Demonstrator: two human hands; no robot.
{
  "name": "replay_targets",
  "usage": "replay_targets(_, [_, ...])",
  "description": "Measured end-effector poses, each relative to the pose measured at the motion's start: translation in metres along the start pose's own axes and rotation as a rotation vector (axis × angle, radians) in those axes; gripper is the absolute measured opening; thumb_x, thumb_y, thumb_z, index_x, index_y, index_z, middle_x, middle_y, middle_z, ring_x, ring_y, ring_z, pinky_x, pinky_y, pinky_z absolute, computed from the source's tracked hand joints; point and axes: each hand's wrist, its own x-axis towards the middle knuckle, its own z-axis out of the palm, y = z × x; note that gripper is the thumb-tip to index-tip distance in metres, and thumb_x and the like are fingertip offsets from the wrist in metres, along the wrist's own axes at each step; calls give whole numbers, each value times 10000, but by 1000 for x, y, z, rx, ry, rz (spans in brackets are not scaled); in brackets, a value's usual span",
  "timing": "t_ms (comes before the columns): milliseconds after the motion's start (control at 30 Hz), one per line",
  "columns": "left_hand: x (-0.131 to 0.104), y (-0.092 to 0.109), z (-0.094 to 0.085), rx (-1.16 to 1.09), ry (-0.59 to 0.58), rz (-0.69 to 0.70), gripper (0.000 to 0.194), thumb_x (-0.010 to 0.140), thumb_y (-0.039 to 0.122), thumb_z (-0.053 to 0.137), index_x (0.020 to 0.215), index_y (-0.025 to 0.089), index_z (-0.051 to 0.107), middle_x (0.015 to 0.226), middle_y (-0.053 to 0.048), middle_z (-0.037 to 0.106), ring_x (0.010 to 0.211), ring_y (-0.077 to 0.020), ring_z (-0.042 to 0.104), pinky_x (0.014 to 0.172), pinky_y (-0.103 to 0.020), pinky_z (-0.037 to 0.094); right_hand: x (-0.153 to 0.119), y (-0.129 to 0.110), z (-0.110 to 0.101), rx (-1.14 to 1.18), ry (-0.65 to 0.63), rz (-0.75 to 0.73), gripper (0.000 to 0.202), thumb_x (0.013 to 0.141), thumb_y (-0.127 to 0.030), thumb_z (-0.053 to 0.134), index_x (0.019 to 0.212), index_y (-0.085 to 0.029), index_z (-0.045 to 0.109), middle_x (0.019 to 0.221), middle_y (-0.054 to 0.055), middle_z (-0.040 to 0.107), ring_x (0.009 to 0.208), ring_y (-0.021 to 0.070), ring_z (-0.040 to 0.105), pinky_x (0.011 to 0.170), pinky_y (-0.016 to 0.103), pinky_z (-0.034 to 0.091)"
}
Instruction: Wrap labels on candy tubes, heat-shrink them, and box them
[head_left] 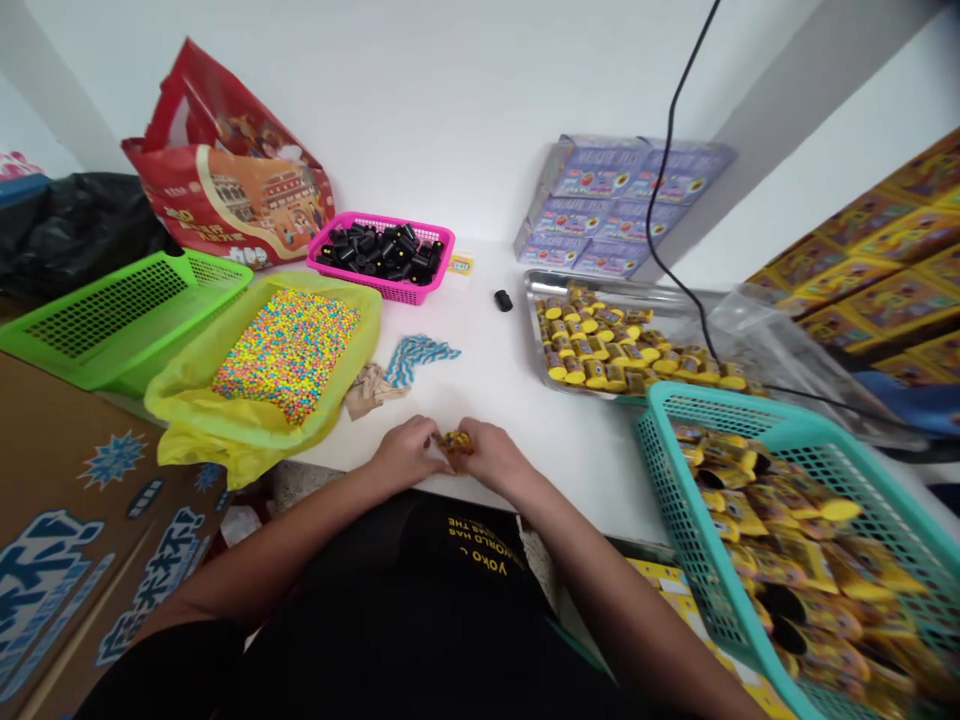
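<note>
At the front edge of the white table (pixel 480 370), my left hand (pixel 409 455) and my right hand (pixel 491 458) meet around a small yellow-and-brown printed wrapper (pixel 454 443). Fingers of both hands are closed on it, and its lower part is partly hidden. Just beyond my left hand lie a blue-and-white striped cloth (pixel 414 358) and a crumpled brown piece (pixel 367 392). One black piece (pixel 503 300) rests farther back. A yellow-lined basket of colourful candy beads (pixel 289 350) stands on the left.
A pink basket (pixel 425 293) holds black pieces at the back. On the right are a metal tray (pixel 534 320) of yellow containers and a teal basket (pixel 694 560) of yellow wrapped pieces. A black cable (pixel 660 180) hangs over the tray. A green basket (pixel 112 320) stands left.
</note>
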Motion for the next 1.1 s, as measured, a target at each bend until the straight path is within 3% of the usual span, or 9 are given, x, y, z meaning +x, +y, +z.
replay_targets(133, [13,-3,-5,-96,135,-23,498,646,418,837,1025,198,601,946,-15,597,682,-129,545,659,-281,459,10,8,-9,-105,236,-141,150,826,-140,624,967,-167,581,938,82,666,872,209,613,711,269,385])
replay_targets(300, [31,-7,0,-95,104,85,371,692,317,808,997,197,636,929,-21,608,738,-146,568,709,-290,476,27,25,4,-87,230,-308,296,782,-93,639,1067,-151,584,1012,102,651,932,221,611,787,300,446])
replay_targets(433, [33,-8,10,-153,64,122,203,763,252,737,927,181,642,876,-11,590,723,-131,560,704,-271,470,29,45,26,248,333,-278,481,705,-116,682,1168,-172,567,991,66,644,891,203,626,790,322,501])
replay_targets(567, [36,-6,16,-160,69,151,93,832,208,647,921,181,647,866,-15,586,761,-137,559,744,-278,469,27,56,48,655,491,-155,406,667,-240,695,1060,-191,609,989,64,660,910,224,641,855,394,522])
replay_targets(667, [43,-3,19,-155,70,162,72,839,198,632,907,178,644,855,-20,585,800,-152,562,771,-291,471,29,53,57,933,554,-127,371,640,-251,663,1007,-210,618,996,55,679,970,236,640,952,441,489])
replay_targets(833, [53,4,28,-170,75,123,119,828,193,628,945,179,616,901,-31,593,848,-174,572,797,-316,476,31,30,60,1431,555,-118,419,676,-233,592,1095,-226,601,1138,59,677,1117,235,610,1024,441,459])
replay_targets(967, [55,9,33,-197,83,78,175,788,154,647,946,184,581,950,-35,602,888,-181,575,820,-325,469,31,20,60,1518,540,-139,378,769,-336,579,1127,-218,606,1215,76,663,1179,237,590,1076,442,418])
replay_targets(1100, [54,7,31,-247,95,43,108,796,193,647,819,193,542,827,-1,575,796,-161,555,757,-296,448,31,33,56,1460,511,-112,376,798,-403,553,1117,-212,612,1174,86,685,1151,246,613,1043,451,442])
